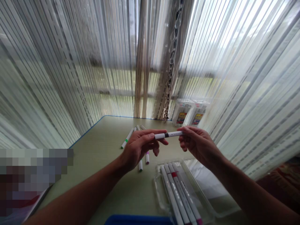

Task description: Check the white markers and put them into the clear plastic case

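Note:
A white marker pen (169, 135) with a dark band is held level above the table, one end in each hand. My left hand (140, 147) pinches its left end with thumb and fingers closed. My right hand (198, 144) pinches the right end the same way. Below my hands lies a clear plastic case (164, 200) with three white markers (179, 193) side by side in it. Several loose markers (127, 138) lie on the pale table (105, 150) behind and under my left hand.
Two clear marker boxes (189, 113) with coloured labels stand at the back of the table by the sheer curtains (70, 78). A blue object (138, 219) shows at the near edge. A blurred patch covers the lower left.

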